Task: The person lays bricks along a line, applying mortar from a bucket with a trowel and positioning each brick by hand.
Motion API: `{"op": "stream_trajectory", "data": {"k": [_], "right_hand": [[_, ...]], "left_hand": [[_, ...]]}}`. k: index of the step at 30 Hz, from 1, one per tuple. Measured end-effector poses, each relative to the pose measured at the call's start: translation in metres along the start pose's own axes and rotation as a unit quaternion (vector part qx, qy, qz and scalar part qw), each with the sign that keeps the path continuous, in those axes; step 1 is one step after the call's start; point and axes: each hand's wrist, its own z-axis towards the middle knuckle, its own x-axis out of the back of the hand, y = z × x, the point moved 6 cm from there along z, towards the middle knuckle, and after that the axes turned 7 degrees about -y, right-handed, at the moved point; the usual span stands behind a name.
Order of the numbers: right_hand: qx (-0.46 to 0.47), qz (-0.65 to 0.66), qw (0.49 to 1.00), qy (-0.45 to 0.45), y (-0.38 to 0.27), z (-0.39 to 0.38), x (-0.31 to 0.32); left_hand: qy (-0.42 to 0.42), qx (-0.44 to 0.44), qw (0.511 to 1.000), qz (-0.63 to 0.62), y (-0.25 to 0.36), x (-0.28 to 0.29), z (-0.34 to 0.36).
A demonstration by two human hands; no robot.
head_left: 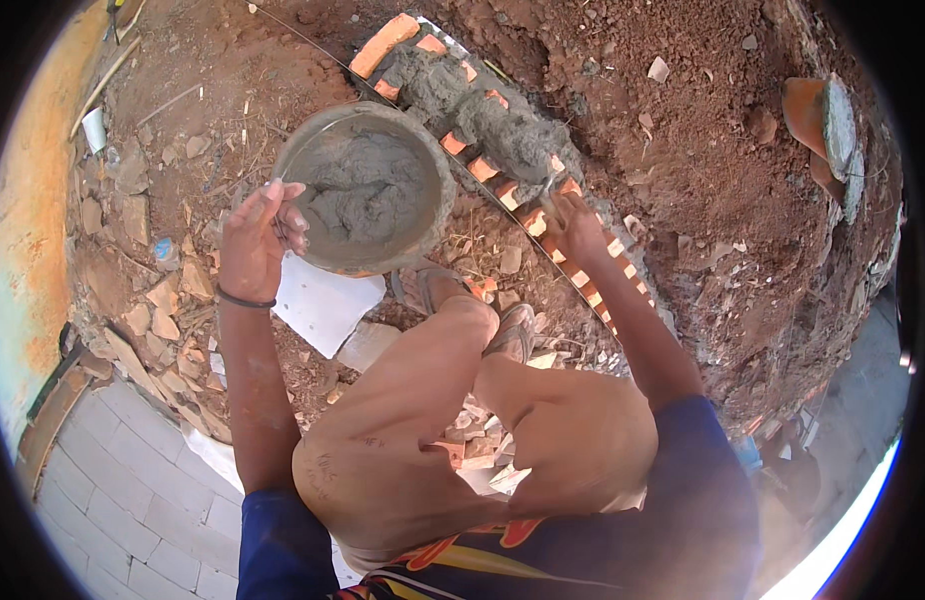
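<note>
At the left rim of a round bucket is my left hand, its fingers closed about the edge or a thin wire handle there. Wet grey mortar fills much of the bucket. Over the brick row, my right hand is closed on what looks like a trowel, mostly hidden by the fingers. Lumps of grey mortar lie along the top of the bricks, just beyond this hand. A taut string line runs along the near side of the row.
A loose-looking orange brick sits at the row's far end. Reddish soil rises on the right, with broken tile pieces. A white board lies below the bucket. Rubble and a white cup are at left.
</note>
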Motion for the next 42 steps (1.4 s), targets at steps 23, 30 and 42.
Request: {"op": "stream_trajectory", "data": {"k": [23,30,42], "right_hand": [[-0.008,0.092,0.993,0.070,-0.018,0.023,0.116],[-0.112,0.007,0.984,-0.136,0.025,0.022,0.098],[0.251,-0.254,0.931,-0.075,-0.347,0.156,0.074]], "left_hand": [[0.095,-0.073,0.992,0.027,0.057,-0.008,-0.022],[0.055,-0.196,0.978,-0.037,0.111,0.006,-0.035],[0.188,-0.224,0.956,-0.029,0.092,0.127,0.024]]}}
